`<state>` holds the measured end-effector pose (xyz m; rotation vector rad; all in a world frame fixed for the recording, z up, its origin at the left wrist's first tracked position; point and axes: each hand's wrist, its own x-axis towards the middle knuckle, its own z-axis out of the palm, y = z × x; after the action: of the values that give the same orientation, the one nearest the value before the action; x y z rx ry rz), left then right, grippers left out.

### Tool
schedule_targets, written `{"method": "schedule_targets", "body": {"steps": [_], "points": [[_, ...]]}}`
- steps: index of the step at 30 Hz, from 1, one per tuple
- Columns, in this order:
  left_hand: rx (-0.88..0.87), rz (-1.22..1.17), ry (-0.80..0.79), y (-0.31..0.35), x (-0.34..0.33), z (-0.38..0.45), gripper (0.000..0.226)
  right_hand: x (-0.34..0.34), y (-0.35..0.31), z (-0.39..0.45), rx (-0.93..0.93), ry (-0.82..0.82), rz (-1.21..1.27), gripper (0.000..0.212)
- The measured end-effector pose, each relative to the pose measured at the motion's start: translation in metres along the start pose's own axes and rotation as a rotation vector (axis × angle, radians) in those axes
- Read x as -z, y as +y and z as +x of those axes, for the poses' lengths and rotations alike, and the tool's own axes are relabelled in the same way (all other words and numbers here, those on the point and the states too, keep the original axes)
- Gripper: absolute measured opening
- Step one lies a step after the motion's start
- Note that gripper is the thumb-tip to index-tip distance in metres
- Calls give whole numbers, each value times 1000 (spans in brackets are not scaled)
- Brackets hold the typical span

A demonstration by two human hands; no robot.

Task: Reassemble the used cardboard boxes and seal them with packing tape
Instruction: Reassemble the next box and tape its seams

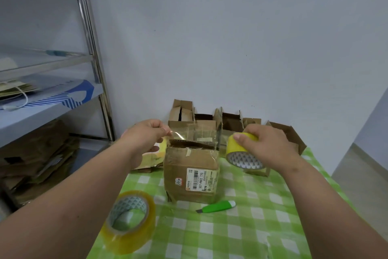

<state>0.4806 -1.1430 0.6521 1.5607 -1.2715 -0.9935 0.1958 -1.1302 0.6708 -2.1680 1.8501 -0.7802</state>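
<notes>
On the desk (pixel 262 227) the box (pixel 192 172) stands between both hands. Just above its open top, clear tape (pixel 195 132) stretches left-right: left hand (pixel 144 137) pinches its end, right hand (pixel 266 145) grips the roll (pixel 241 149).

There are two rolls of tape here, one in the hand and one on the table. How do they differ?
The held roll is opaque yellow and gripped by the right hand, its strip stretched over the box to the left hand. The loose roll is translucent amber, wider across, and leans untouched on the green checked cloth. Both cores carry a triangle pattern.
</notes>
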Motion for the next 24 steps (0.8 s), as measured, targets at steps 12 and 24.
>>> {"method": "schedule_targets", "body": {"steps": [12, 24], "points": [[157, -56, -67, -28, -4, 13, 16, -14, 4, 29, -99, -31, 291, 21], [268, -397, -49, -29, -8, 14, 14, -25, -13, 47, -110, -145, 3, 20]]}}
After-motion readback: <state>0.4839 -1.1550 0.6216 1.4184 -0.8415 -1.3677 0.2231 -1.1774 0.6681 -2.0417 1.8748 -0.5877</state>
